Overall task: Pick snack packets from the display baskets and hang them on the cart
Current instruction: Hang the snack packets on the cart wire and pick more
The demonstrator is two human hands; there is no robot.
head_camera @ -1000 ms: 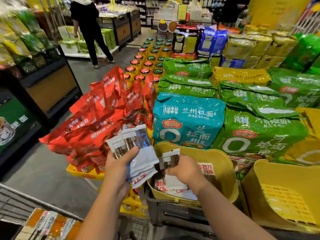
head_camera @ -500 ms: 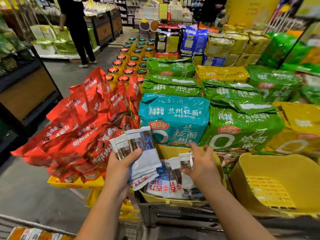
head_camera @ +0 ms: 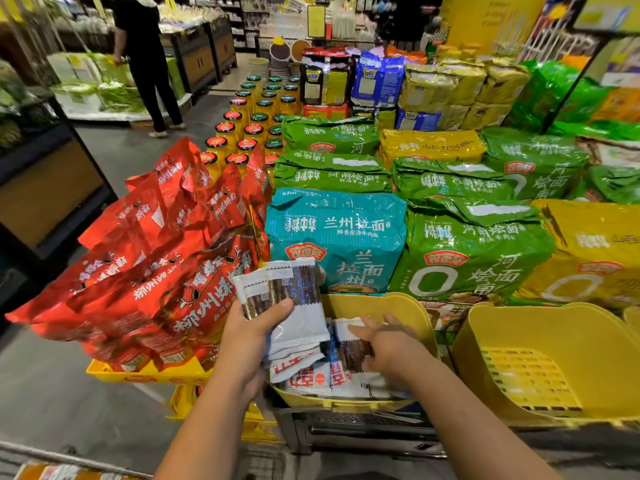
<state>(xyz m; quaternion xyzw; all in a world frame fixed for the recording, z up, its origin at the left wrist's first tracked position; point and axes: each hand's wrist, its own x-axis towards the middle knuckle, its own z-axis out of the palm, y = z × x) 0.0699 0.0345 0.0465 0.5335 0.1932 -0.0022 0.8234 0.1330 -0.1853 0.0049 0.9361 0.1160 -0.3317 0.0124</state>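
far left, the heap of red bags (head_camera: 145, 271) leans over its yellow tray and takes no part in this. next comes your left hand (head_camera: 249, 336), clamped on a fanned stack of snack packets (head_camera: 287, 299); thumb across the front, their long axis running up and slightly away from you, top edges against the teal noodle bag (head_camera: 336, 233). just right of that stack sits the yellow display basket (head_camera: 391, 308), and the loose packets (head_camera: 332, 375) lie inside it, flat and overlapping, mostly lengthways toward you. your right hand (head_camera: 384, 344) is down in the basket with fingers spread over one dark-windowed packet (head_camera: 353, 351), palm on it but not visibly closed around it, so i'd call it open and reaching. that hand is the nearer one, directly above the packet; the left is full. to lift it, you'd likely need to pinch its near short edge and draw it up toward the stack on your left. further right, a second yellow basket (head_camera: 554, 341) shows no packets. only a sliver of the cart (head_camera: 52, 471) shows, bottom left.
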